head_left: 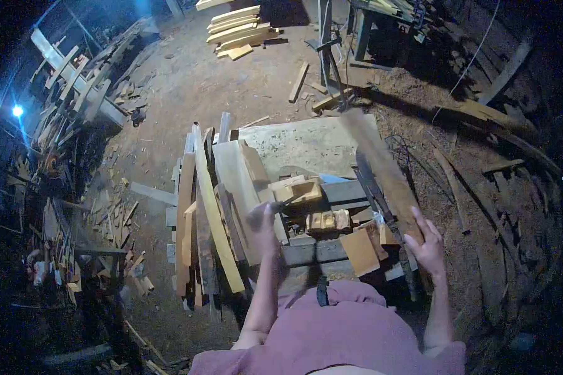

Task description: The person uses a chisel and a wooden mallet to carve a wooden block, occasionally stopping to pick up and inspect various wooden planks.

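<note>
My right hand [426,245] is closed around the lower end of a long brown plank [381,172], which slants up and away on the right and is blurred at its far end. My left hand [264,220] is closed with the thumb up, over the pale boards [236,178] on the left. A dark, slim piece [286,204] juts rightward from it; I cannot tell what it is. Just right of that hand sit wooden blocks with hollows, an upper one [305,191] and a lower one [329,220]. A flat tan wood piece [360,252] lies nearer my body.
A wide pale sheet [306,145] forms the far part of the low worktop. Long boards, one of them yellow [218,219], stand along its left side. Stacked planks [238,30] lie on the dirt floor beyond. Scrap wood [116,219] litters the left, and a post [325,50] rises ahead.
</note>
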Action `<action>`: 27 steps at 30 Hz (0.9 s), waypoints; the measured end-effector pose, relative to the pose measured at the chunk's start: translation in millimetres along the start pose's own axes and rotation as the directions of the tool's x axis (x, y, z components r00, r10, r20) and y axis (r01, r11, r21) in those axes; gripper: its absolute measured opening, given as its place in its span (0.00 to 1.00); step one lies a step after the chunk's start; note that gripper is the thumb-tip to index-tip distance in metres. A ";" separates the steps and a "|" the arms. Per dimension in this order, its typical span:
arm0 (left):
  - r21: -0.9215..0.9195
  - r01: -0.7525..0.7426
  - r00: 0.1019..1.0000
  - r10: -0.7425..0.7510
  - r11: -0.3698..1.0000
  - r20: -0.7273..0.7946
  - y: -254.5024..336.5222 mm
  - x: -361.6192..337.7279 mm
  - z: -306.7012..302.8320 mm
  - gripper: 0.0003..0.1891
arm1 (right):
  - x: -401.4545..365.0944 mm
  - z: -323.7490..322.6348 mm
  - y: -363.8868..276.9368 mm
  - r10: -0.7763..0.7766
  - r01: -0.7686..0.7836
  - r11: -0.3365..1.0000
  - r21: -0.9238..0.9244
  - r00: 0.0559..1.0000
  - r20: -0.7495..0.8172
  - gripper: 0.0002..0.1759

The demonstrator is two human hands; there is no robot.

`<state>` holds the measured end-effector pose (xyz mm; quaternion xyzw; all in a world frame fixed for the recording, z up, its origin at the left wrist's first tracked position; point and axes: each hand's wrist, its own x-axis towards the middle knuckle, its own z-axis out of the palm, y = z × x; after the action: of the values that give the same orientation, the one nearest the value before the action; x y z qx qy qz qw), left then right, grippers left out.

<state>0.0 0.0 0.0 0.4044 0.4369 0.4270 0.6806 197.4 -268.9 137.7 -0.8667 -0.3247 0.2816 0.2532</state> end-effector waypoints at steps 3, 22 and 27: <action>0.195 -0.378 0.925 0.363 0.905 0.110 -4.0 15.7 21.8 0.08 | -12.7 19.1 39.9 0.045 -0.035 0.998 0.049 0.972 -0.229 0.36; 0.334 -0.842 0.477 0.293 0.424 0.829 -135.9 50.0 170.0 0.16 | -39.0 36.2 89.9 0.378 -0.079 0.681 0.728 0.889 -0.258 0.34; 0.363 -0.854 0.483 0.309 0.374 0.819 -139.1 53.2 167.6 0.16 | -11.7 91.5 105.1 -0.110 0.130 0.978 0.165 0.986 -0.126 0.35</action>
<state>202.7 -22.9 -92.9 0.8944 0.1232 0.2714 0.3336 174.4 -323.2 10.9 -0.8351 -0.3356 0.2420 0.3625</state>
